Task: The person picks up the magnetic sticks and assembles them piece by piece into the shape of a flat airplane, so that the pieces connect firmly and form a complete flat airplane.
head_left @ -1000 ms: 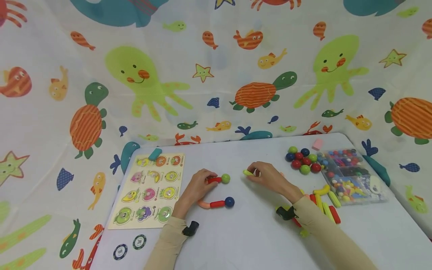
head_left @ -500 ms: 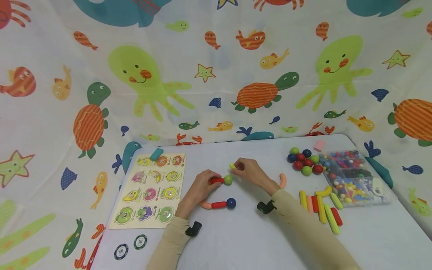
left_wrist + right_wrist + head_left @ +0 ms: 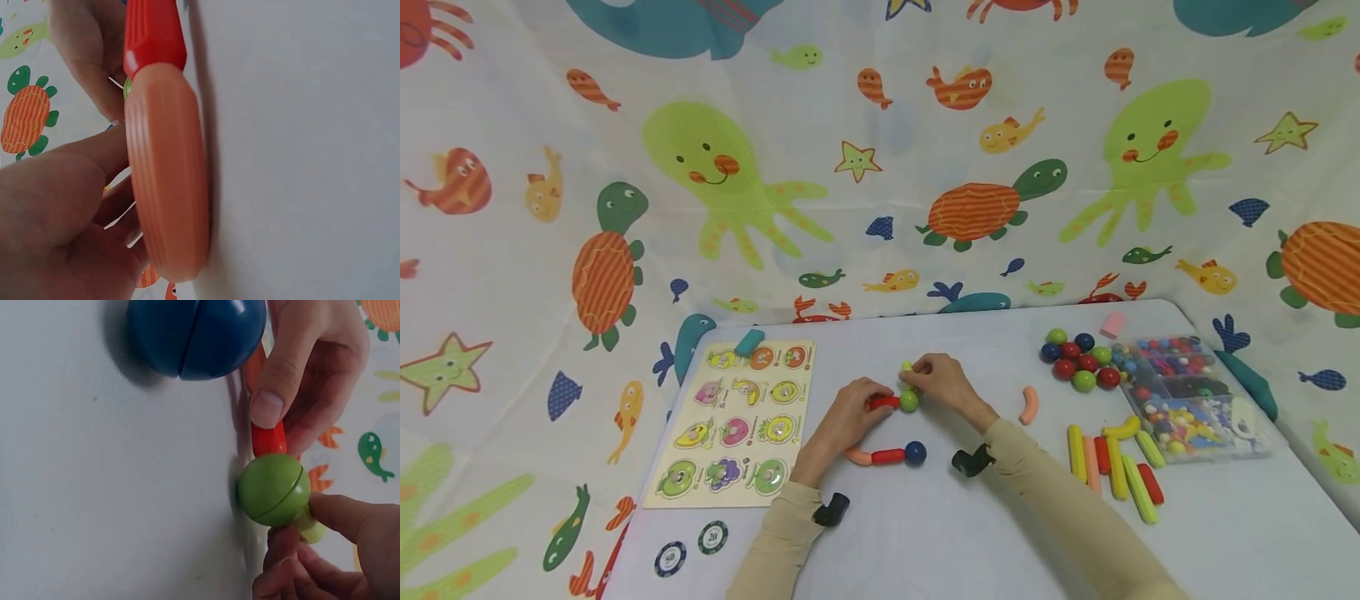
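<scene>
My left hand (image 3: 868,398) pinches a red stick (image 3: 883,402) that ends in a green ball (image 3: 909,402) on the white table (image 3: 925,533). My right hand (image 3: 917,372) pinches a short yellow-green stick (image 3: 907,367) and holds its end against the far side of that ball. The right wrist view shows the green ball (image 3: 273,489), the red stick (image 3: 269,437) and the yellow-green stick (image 3: 310,530) joined. Just in front lies a chain: orange curved piece (image 3: 857,457), red stick (image 3: 887,456), blue ball (image 3: 915,452). The orange curved piece (image 3: 169,181) fills the left wrist view.
A fruit puzzle board (image 3: 730,421) lies at the left, with two poker chips (image 3: 688,550) near the front edge. At the right are a cluster of coloured balls (image 3: 1078,362), a clear bead box (image 3: 1180,392), loose sticks (image 3: 1116,467) and an orange curved piece (image 3: 1028,404).
My right hand has carried the yellow-green stick leftward from mid-table to the green ball. The left hand has kept its hold on the red stick.
</scene>
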The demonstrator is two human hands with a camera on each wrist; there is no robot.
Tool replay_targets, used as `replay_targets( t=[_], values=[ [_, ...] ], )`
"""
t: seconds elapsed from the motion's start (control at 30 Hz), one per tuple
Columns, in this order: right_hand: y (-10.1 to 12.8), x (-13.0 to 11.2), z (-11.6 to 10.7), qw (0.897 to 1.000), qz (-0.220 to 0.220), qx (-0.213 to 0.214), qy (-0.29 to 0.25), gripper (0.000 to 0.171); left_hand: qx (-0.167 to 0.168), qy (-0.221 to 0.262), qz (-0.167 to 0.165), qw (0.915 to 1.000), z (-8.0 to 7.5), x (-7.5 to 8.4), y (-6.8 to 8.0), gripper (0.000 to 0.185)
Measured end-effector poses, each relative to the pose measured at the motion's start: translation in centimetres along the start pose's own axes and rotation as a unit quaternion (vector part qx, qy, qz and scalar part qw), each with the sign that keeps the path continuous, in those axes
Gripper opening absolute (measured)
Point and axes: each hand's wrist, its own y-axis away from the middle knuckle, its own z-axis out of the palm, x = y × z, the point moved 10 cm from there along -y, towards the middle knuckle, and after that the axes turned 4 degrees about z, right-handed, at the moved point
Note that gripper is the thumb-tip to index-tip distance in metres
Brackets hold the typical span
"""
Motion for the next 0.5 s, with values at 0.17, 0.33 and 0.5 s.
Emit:
replay_targets(
  t=[0.17,0.33,0.5],
  values=[
    [0.08,0.29,0.13,1.000,0.016,0.003,0.006,0.041,-0.004,-0.004,0.003,1.0000,0.07,0.10,-0.15,0.028],
    [0.04,0.76,0.25,0.999,0.023,0.003,0.024,0.042,-0.005,-0.007,0.004,1.0000,0.13,0.10,-0.15,0.028],
    [0.13,0.78,0.27,1.000,0.017,-0.002,0.022,0.042,-0.002,-0.004,0.000,1.0000,0.08,-0.01,-0.14,0.029]
  ],
)
